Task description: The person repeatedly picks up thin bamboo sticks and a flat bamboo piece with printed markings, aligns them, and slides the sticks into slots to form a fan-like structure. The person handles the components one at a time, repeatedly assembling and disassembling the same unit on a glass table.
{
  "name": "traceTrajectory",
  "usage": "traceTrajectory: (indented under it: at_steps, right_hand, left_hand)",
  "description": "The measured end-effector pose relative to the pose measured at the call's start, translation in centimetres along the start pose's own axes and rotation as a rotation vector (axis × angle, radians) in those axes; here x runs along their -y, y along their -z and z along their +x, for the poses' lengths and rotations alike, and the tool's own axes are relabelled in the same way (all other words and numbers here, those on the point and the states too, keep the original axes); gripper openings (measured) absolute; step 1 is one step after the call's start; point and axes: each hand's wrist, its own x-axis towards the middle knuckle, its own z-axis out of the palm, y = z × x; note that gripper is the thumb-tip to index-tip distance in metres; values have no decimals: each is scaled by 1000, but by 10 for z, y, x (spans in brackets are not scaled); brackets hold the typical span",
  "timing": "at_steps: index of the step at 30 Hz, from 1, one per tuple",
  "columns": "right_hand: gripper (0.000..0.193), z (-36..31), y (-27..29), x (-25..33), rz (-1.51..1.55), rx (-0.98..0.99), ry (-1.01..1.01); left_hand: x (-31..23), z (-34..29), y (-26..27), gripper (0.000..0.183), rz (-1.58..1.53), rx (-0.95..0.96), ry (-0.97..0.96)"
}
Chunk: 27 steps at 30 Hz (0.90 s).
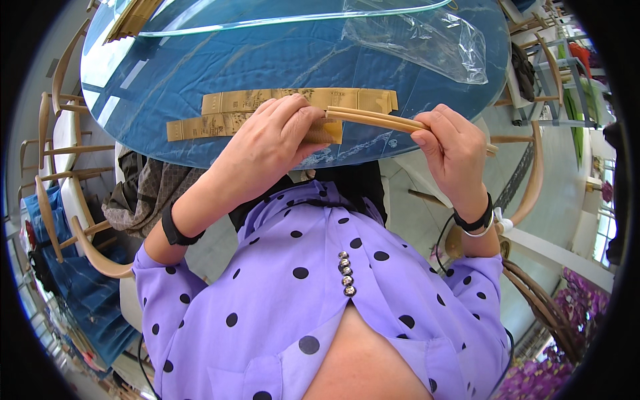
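A pair of light wooden chopsticks (377, 119) is pinched between the thumb and fingers of my right hand (455, 152), over the table's near edge. Their left ends reach the fingertips of my left hand (272, 137); whether they touch is hard to see. My left hand is closed on the near brown printed paper sleeve (212, 127), whose right end (327, 133) shows past my fingers. Just behind it, a second brown paper sleeve (367, 100) lies flat on the table, partly hidden by my left hand.
The round table has a blue marbled top (167, 73). A clear plastic bag (427, 43) lies crumpled at the back right, near the curved glass edge (267, 25). More brown sleeves (137, 17) are stacked at the far left. Wooden chairs (60, 157) stand around.
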Motion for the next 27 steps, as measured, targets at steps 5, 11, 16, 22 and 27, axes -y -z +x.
traceTrajectory:
  at_steps: [5,11,16,22,27]
  right_hand:
    - [38,-9,6,-4,-301,-106,216]
    - [42,-11,8,3,-413,-80,285]
    - [40,-9,6,5,-310,-46,251]
    - [37,-7,-10,9,-225,-28,133]
    - [34,-7,-25,18,-174,-91,-41]
  left_hand:
    - [1,2,3,43,-19,72,32]
    - [0,1,2,42,-18,57,31]
    - [0,2,3,42,-19,54,37]
    - [1,10,3,50,-14,20,41]
    - [-15,-14,7,29,-171,-421,276]
